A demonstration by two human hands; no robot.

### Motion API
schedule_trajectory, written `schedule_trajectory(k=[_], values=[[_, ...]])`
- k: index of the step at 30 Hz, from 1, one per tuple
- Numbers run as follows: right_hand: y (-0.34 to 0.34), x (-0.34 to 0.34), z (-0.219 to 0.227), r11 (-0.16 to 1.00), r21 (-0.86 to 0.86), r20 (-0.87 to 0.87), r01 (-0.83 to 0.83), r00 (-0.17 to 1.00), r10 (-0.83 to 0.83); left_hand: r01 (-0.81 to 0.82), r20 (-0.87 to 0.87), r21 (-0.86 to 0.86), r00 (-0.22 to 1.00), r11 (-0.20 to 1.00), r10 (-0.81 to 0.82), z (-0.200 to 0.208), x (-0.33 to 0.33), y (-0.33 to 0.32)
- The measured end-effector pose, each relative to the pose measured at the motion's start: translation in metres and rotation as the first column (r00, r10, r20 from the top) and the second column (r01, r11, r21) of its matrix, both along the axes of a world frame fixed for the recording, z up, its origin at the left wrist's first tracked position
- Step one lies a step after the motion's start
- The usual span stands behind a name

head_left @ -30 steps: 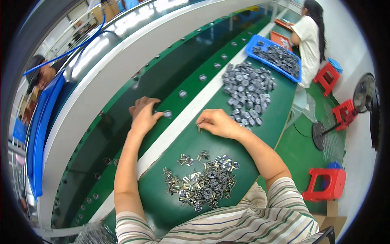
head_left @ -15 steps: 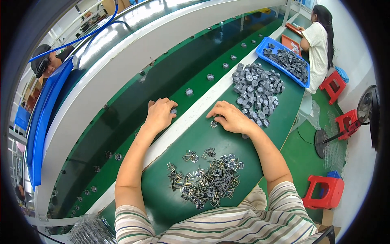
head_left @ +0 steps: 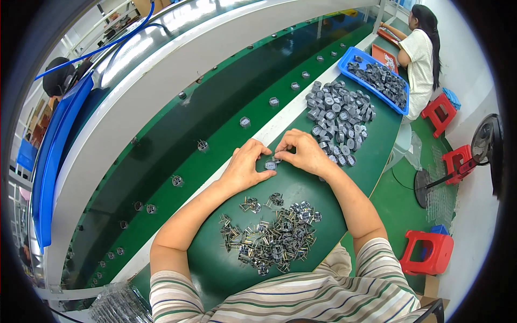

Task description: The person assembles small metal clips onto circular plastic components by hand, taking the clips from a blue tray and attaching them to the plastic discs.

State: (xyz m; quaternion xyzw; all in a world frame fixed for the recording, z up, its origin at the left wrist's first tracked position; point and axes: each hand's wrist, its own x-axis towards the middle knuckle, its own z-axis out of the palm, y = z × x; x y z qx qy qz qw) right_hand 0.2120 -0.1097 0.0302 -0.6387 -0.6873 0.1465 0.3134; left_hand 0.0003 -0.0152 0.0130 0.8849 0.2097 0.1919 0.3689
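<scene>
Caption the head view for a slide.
Left hand holds a small grey part, right hand beside it, near piled pronged pieces.

To your right, a red stool [head_left: 442,257] stands nearest you on the green floor [head_left: 396,210]; two further red stools [head_left: 441,112] and a black fan [head_left: 482,142] stand beyond it. Far right, a co-worker [head_left: 420,67] in a cream top extends one arm. To your left, a blue cable [head_left: 107,52] crosses above a long blue panel [head_left: 60,161]; clear plastic [head_left: 121,306] lies lower left.
</scene>
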Motion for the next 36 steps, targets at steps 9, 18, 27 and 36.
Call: schedule_trajectory(k=[9,18,27,36], values=[[-0.002,-0.013,-0.012,0.995,0.065,-0.041,-0.077,0.996,0.08,0.002,-0.025,0.027,1.0,1.0,-0.001,-0.012,0.0,0.004],[-0.005,-0.023,-0.007,0.999,0.003,0.001,-0.054,0.999,0.054,-0.016,-0.021,0.042,1.0,0.999,0.017,-0.011,-0.001,0.003],[-0.012,0.007,0.009,0.878,-0.26,-0.374,-0.401,0.881,0.291,-0.255,-0.09,0.288,0.953,0.923,0.291,0.017,-0.016,0.041],[-0.012,-0.016,0.005,0.654,-0.239,-0.341,-0.718,0.693,0.636,-0.352,-0.278,0.516,0.794,0.781,0.541,0.017,-0.043,0.074]])
